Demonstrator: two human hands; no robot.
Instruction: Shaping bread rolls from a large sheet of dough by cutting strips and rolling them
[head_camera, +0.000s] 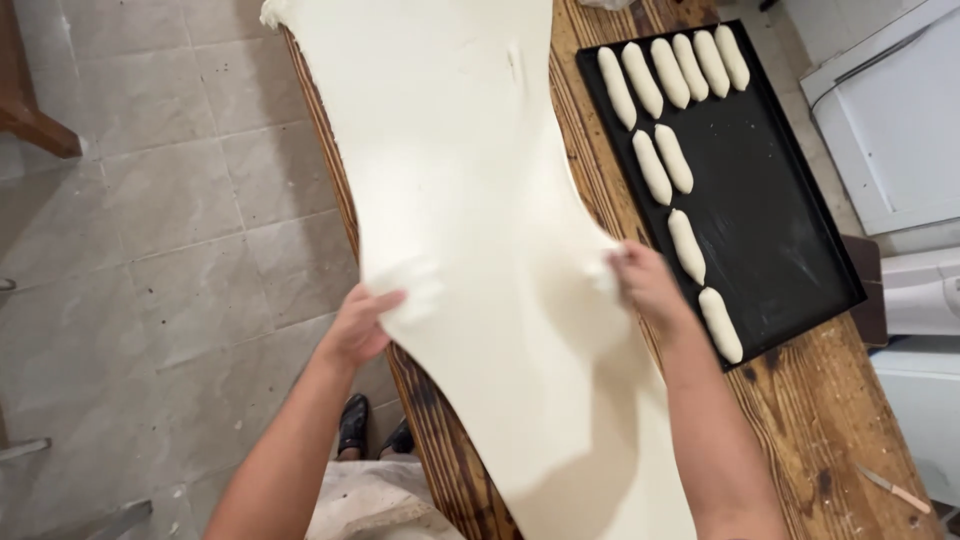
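Note:
A long pale sheet of dough (470, 170) stretches along the wooden table (800, 400) from far end to near end. My left hand (362, 325) grips the sheet's left edge, fingers tucked under it. At the right edge, my right hand (645, 283) pinches the dough, pulling it sideways. The sheet narrows between the two hands and is lifted there. To the right lies a black baking tray (780, 210) with several small elongated dough rolls (680, 70) laid in rows.
A knife with a pale handle (892, 488) lies at the table's near right corner. White appliances (890, 130) stand right of the table. Grey floor tiles (170, 230) spread on the left, and my shoes (352, 424) show below the table edge.

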